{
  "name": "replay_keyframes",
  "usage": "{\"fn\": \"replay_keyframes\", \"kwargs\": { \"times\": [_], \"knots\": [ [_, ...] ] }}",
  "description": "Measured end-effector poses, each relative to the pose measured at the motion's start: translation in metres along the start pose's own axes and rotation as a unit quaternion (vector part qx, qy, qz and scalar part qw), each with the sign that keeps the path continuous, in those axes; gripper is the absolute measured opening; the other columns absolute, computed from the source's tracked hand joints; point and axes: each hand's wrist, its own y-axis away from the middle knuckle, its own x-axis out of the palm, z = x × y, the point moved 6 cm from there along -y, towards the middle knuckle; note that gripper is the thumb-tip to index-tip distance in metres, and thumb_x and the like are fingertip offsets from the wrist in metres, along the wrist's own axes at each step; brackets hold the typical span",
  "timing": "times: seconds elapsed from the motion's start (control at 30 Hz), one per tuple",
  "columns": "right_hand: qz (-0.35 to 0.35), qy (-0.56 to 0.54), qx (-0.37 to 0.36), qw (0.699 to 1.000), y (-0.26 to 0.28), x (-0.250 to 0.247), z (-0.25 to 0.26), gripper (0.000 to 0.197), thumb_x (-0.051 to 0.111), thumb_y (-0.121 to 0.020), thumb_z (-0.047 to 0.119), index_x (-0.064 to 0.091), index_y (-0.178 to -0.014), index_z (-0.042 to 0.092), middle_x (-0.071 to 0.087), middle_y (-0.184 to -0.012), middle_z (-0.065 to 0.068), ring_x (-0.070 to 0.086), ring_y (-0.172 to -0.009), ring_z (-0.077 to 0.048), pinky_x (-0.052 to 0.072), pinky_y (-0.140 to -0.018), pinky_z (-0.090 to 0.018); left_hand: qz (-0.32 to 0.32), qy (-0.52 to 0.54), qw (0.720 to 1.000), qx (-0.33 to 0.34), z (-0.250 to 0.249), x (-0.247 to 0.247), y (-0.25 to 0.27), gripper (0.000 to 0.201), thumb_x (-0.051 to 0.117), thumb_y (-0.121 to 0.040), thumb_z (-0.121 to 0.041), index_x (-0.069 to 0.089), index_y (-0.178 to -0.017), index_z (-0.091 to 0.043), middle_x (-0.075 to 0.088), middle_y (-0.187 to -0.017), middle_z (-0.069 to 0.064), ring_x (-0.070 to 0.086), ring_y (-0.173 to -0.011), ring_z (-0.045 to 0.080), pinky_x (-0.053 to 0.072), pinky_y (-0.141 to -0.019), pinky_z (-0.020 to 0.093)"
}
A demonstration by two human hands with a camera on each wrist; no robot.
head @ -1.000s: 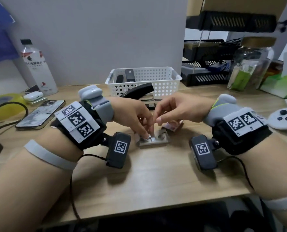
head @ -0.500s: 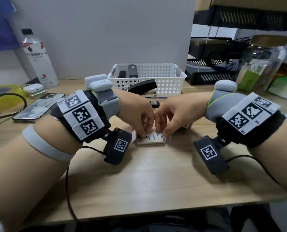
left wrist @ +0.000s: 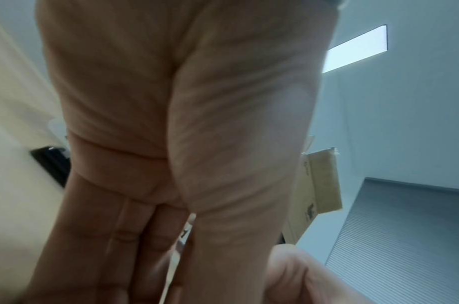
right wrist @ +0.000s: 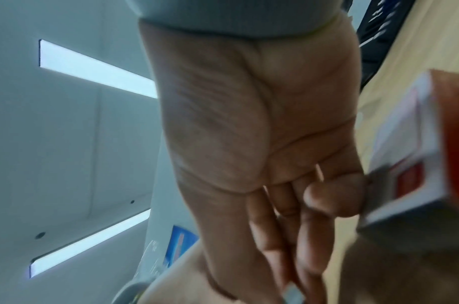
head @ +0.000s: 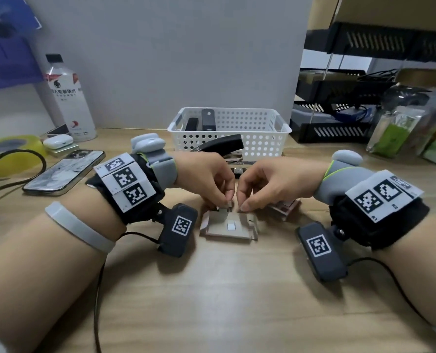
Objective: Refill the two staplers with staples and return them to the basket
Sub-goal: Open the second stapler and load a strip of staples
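Note:
A small open cardboard staple tray [head: 228, 226] lies on the desk between my hands. My left hand [head: 225, 201] pinches a small grey staple strip [head: 228, 203] just above the tray's far edge. Thumb and forefinger of my right hand [head: 243, 207] pinch the tray's far rim beside it. The red and white box sleeve [head: 285, 208] lies under my right palm and shows in the right wrist view [right wrist: 410, 164]. A black stapler [head: 219, 146] stands hinged open in front of the white basket [head: 260, 141]. Another black stapler [head: 208, 119] sits inside the basket.
A phone [head: 64, 173], an earbud case [head: 58, 141], a yellow tape roll [head: 10, 149] and a bottle [head: 66, 98] stand at the left. Black file trays [head: 339, 123] and a glass jar [head: 402, 118] stand at the right. Cables trail from both wrist cameras.
Both hands dropped onto the tray half a second ago; now their fingertips sit at its far edge. More of the tray's inside shows, and the left hand pinches a grey strip.

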Motion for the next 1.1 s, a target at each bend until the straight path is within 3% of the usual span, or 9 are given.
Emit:
{"fn": "replay_keyframes", "kwargs": {
  "times": [0.1,0.2,0.3,0.43,0.53,0.63,0.83,0.97,1.1],
  "knots": [
    [-0.067,-0.153,-0.022,0.986,0.002,-0.013,-0.017,0.004,0.074,-0.086,0.01,0.072,-0.089,0.008,0.071,-0.085,-0.016,0.057,-0.064,-0.013,0.046,-0.056,-0.022,0.012,0.109,0.994,0.021,0.003,0.004,-0.003,0.005,0.074,-0.081,-0.005,0.069,-0.083,-0.005,0.074,-0.086,0.017,0.067,-0.073,0.017,0.055,-0.071,0.03],
    [-0.18,-0.267,-0.037,0.946,0.003,-0.03,-0.037,0.007,0.067,-0.089,0.0,0.071,-0.089,0.006,0.071,-0.078,-0.009,0.058,-0.06,-0.01,0.044,-0.054,-0.018,-0.014,0.177,0.983,0.05,0.003,0.004,-0.008,0.006,0.072,-0.083,-0.001,0.067,-0.086,0.0,0.072,-0.083,0.014,0.065,-0.073,0.018,0.055,-0.071,0.028],
    [-0.253,-0.338,-0.038,0.906,0.004,-0.043,-0.052,0.017,0.059,-0.093,-0.004,0.071,-0.104,0.0,0.065,-0.075,-0.005,0.056,-0.06,-0.008,0.043,-0.053,-0.015,-0.064,0.264,0.96,0.073,0.007,0.001,-0.012,0.006,0.071,-0.083,0.003,0.066,-0.086,0.001,0.071,-0.082,0.011,0.065,-0.073,0.018,0.055,-0.071,0.028],
    [-0.295,-0.336,-0.04,0.893,0.002,-0.049,-0.062,0.016,0.058,-0.094,-0.003,0.072,-0.101,0.0,0.064,-0.078,-0.008,0.054,-0.065,-0.01,0.043,-0.058,-0.016,-0.107,0.348,0.929,0.071,0.017,0.0,-0.016,0.011,0.071,-0.083,0.002,0.068,-0.08,-0.008,0.071,-0.083,0.01,0.066,-0.073,0.016,0.054,-0.068,0.024],
    [-0.32,-0.34,-0.048,0.883,0.002,-0.052,-0.065,0.011,0.063,-0.091,-0.005,0.071,-0.092,0.003,0.067,-0.078,-0.011,0.063,-0.066,-0.013,0.052,-0.063,-0.018,-0.11,0.436,0.892,0.053,0.027,0.003,-0.019,0.01,0.07,-0.082,0.004,0.064,-0.081,-0.004,0.065,-0.083,0.014,0.063,-0.07,0.016,0.055,-0.063,0.02],
    [-0.331,-0.354,-0.044,0.873,0.004,-0.055,-0.069,0.01,0.07,-0.084,-0.007,0.068,-0.088,0.002,0.07,-0.078,-0.012,0.071,-0.069,-0.019,0.06,-0.072,-0.029,-0.093,0.499,0.861,0.041,0.036,0.008,-0.023,0.01,0.07,-0.081,0.005,0.063,-0.08,-0.003,0.066,-0.087,0.015,0.065,-0.07,0.015,0.057,-0.066,0.02],
    [-0.391,-0.287,-0.009,0.874,0.002,-0.064,-0.081,0.016,0.081,-0.078,0.004,0.066,-0.083,0.005,0.067,-0.083,-0.022,0.054,-0.05,-0.01,0.04,-0.047,-0.017,-0.094,0.547,0.831,0.046,0.04,0.008,-0.025,0.007,0.068,-0.074,0.0,0.06,-0.076,-0.001,0.055,-0.103,0.027,0.068,-0.068,0.014,0.059,-0.068,0.021],
    [-0.386,-0.311,0.013,0.868,-0.003,-0.061,-0.095,0.016,0.083,-0.076,0.007,0.067,-0.08,0.007,0.071,-0.094,-0.031,0.042,-0.055,-0.016,0.032,-0.045,-0.019,-0.085,0.552,0.827,0.056,0.042,0.008,-0.026,0.012,0.069,-0.08,0.006,0.062,-0.074,-0.002,0.05,-0.108,0.03,0.071,-0.072,0.014,0.059,-0.069,0.021],
    [-0.363,-0.316,0.025,0.876,-0.007,-0.054,-0.102,0.016,0.084,-0.074,0.011,0.068,-0.075,0.014,0.077,-0.097,-0.019,0.046,-0.074,-0.024,0.033,-0.053,-0.027,-0.075,0.564,0.82,0.066,0.042,0.008,-0.026,0.016,0.063,-0.083,0.006,0.066,-0.071,-0.004,0.05,-0.108,0.029,0.071,-0.073,0.014,0.059,-0.07,0.022]
  ]
}}
